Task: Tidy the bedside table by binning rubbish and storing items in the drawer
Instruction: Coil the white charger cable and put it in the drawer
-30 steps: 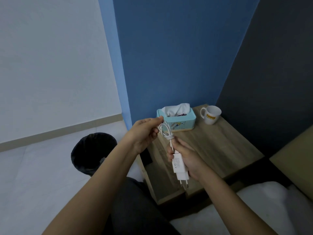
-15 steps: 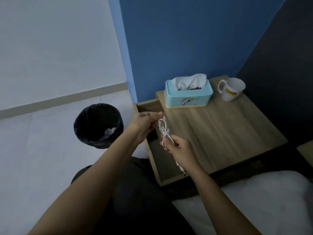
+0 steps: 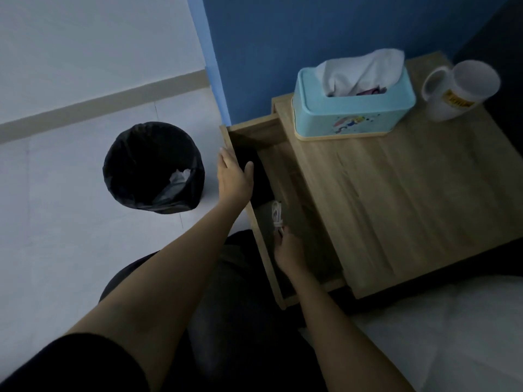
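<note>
2 hands: left hand (image 3: 235,176) spread flat on drawer (image 3: 285,176) edge; right hand (image 3: 288,250) pinches charger cable (image 3: 276,215).
Advice: lay coil flat inside, release gently.

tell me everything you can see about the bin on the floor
The bin is small, round and open-topped, lined with a black bag whose edge folds over the rim. It stands upright on the pale tiled floor, left of the open drawer and apart from it. Inside lies crumpled white rubbish. Nothing touches it; the left hand is at the drawer's edge.
</note>
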